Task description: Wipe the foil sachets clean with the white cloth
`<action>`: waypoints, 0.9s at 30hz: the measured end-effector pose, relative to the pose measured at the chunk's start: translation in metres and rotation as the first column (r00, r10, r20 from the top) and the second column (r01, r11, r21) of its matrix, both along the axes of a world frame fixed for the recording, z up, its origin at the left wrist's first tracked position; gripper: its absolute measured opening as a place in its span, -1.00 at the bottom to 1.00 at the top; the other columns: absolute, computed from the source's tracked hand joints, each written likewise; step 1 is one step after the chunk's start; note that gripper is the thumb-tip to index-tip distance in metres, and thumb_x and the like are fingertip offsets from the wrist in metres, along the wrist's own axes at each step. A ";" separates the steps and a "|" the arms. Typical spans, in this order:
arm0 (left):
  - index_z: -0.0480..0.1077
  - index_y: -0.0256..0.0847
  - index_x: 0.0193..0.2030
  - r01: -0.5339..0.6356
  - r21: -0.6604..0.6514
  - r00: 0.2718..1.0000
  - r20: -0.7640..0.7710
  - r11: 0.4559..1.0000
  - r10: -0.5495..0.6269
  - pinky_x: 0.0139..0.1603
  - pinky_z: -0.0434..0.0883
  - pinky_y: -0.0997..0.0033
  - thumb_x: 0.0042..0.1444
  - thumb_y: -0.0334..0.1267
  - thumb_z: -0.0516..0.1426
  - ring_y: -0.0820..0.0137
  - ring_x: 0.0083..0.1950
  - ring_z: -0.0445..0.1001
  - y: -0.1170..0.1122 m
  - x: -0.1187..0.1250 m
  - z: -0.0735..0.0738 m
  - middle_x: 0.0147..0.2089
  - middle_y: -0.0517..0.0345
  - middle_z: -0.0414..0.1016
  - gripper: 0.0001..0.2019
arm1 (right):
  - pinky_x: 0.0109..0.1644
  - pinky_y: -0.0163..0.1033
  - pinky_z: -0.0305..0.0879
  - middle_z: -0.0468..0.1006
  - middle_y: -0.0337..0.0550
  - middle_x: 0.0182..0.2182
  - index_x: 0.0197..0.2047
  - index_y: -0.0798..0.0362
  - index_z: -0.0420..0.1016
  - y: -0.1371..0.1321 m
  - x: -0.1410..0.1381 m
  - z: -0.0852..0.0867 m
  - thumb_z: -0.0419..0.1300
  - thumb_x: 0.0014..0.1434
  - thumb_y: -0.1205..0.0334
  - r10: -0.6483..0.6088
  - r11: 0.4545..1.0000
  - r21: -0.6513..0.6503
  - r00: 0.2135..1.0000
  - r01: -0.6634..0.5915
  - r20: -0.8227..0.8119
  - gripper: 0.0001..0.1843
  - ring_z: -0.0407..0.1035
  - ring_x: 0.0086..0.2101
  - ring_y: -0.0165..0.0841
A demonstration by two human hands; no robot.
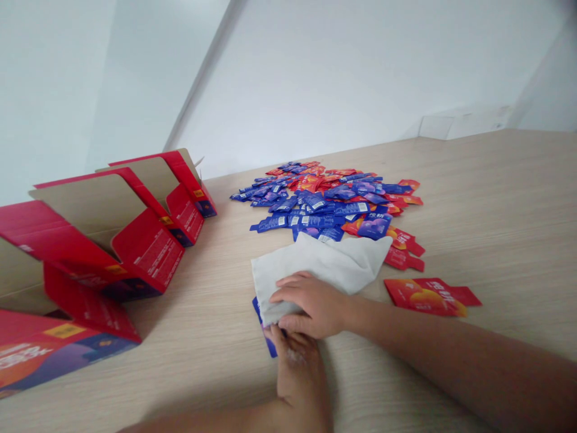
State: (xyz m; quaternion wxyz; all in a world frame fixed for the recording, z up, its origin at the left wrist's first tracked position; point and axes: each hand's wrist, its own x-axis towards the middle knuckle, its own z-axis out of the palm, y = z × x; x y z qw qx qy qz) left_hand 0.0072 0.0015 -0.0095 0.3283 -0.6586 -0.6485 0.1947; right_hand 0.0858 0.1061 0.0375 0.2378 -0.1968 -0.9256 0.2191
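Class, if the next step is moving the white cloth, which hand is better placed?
Probably the right hand: it lies on top of the white cloth, while the left hand is at the cloth's near edge, by a blue packet.

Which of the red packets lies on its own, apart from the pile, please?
The red packet to the right of the white cloth. Bare table separates it from the pile; the other red packets lie within that pile or at its edge.

Matt cloth, smooth wood-grain tabletop
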 end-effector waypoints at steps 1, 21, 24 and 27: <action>0.45 -0.64 -0.05 0.006 -0.005 1.000 0.009 1.000 -0.006 0.15 0.35 -0.04 0.05 -0.59 -0.02 -0.03 -0.02 0.53 0.000 0.000 0.001 -0.08 -0.51 0.52 -0.64 | 0.20 -0.03 0.03 0.50 -0.01 0.03 0.11 0.06 0.39 0.000 0.001 0.000 0.10 0.22 -0.02 0.040 0.999 -0.001 0.999 -0.040 -0.011 -0.53 0.24 0.14 -0.19; 0.43 -0.54 0.03 -0.053 0.023 0.994 -0.090 0.998 0.055 0.25 0.21 -0.13 0.08 -0.51 0.01 0.00 0.03 0.50 -0.001 0.000 -0.010 0.00 -0.42 0.51 -0.62 | 0.20 -0.03 0.04 0.50 0.00 0.02 0.09 0.08 0.41 0.001 0.000 0.000 0.11 0.22 0.01 -0.027 1.000 -0.017 0.999 0.026 -0.024 -0.55 0.27 0.12 -0.18; 0.48 -0.53 -0.04 -0.047 0.015 0.999 -0.012 0.999 0.048 0.20 0.25 -0.17 0.05 -0.54 0.01 -0.03 0.00 0.52 0.000 0.000 -0.014 -0.07 -0.40 0.55 -0.65 | 0.21 -0.06 0.04 0.50 -0.02 0.02 0.11 0.06 0.39 0.000 0.001 0.001 0.10 0.22 -0.02 0.094 0.995 -0.020 0.994 -0.095 -0.050 -0.53 0.25 0.14 -0.21; 0.49 -0.55 -0.07 -0.018 0.008 0.998 0.061 1.000 0.017 0.13 0.31 -0.17 0.04 -0.57 0.01 -0.05 -0.05 0.53 0.000 -0.001 -0.009 -0.11 -0.42 0.56 -0.65 | 0.20 -0.07 0.05 0.50 -0.02 0.03 0.11 0.05 0.39 0.000 0.002 0.001 0.09 0.23 -0.03 0.122 0.992 -0.019 0.990 -0.123 -0.067 -0.53 0.26 0.13 -0.22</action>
